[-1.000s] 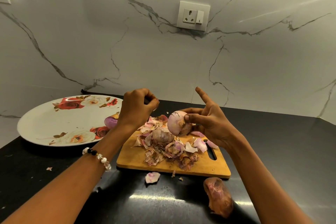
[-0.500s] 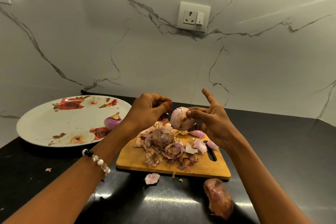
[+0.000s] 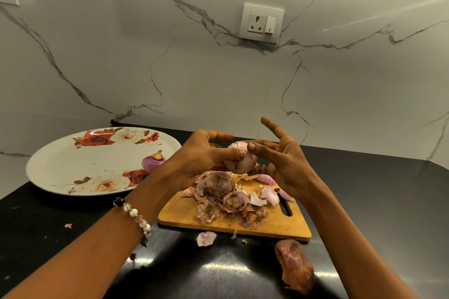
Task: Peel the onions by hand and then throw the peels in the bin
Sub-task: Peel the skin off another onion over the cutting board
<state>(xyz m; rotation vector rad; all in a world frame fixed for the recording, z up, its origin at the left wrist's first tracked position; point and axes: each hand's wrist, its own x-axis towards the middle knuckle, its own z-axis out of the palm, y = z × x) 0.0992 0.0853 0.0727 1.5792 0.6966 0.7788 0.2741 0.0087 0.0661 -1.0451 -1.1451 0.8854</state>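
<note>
**Left hand joins the onion**

Our left hand (image 3: 206, 155) has moved in from the side and now pinches the onion (image 3: 241, 161), which our right hand (image 3: 279, 162) holds between thumb and fingers above the cutting board (image 3: 274, 223). Peels (image 3: 226, 201) lie heaped on it; another onion (image 3: 153, 161) rests on the plate (image 3: 73, 167).
</note>
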